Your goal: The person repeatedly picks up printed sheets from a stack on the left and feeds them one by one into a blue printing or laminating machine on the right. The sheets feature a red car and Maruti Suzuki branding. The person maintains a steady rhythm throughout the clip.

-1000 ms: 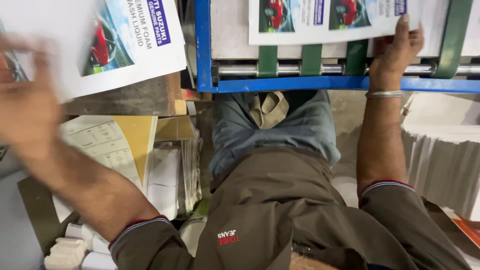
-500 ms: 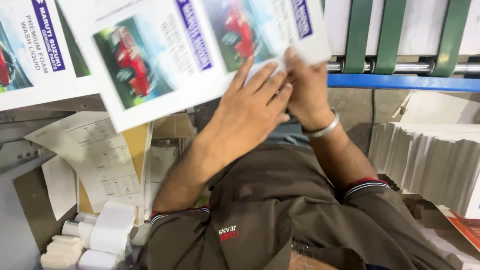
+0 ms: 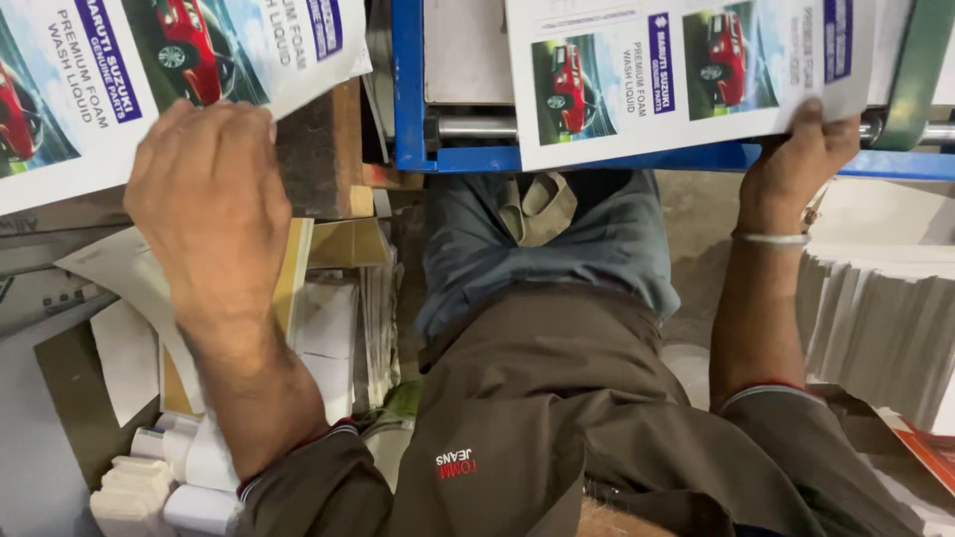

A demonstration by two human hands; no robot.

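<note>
The left hand (image 3: 211, 204) lies back-up on the lower edge of a printed sheet (image 3: 149, 70) at the upper left, its fingers curled over the paper's edge; whether they pinch the sheet or only press on it cannot be told, since the fingertips are hidden. That sheet bears pictures of a red car and blue label strips and rests tilted over a brown wooden block (image 3: 318, 149). The right hand (image 3: 796, 164), a metal bangle (image 3: 771, 239) at its wrist, reaches up and grips the bottom edge of a second printed sheet (image 3: 686, 75) of the same kind, thumb on its face. This sheet lies on the machine bed, over a blue metal frame (image 3: 408, 89) with a steel roller (image 3: 477, 126) and a green belt (image 3: 910, 80). Below the left arm are loose papers, a yellow folder (image 3: 293, 268) and white plastic bottles (image 3: 159, 482). Beside the right forearm stands a stack of white sheets (image 3: 880, 318). The person's brown shirt (image 3: 557, 418) and grey-blue trousers (image 3: 497, 249) fill the middle
</note>
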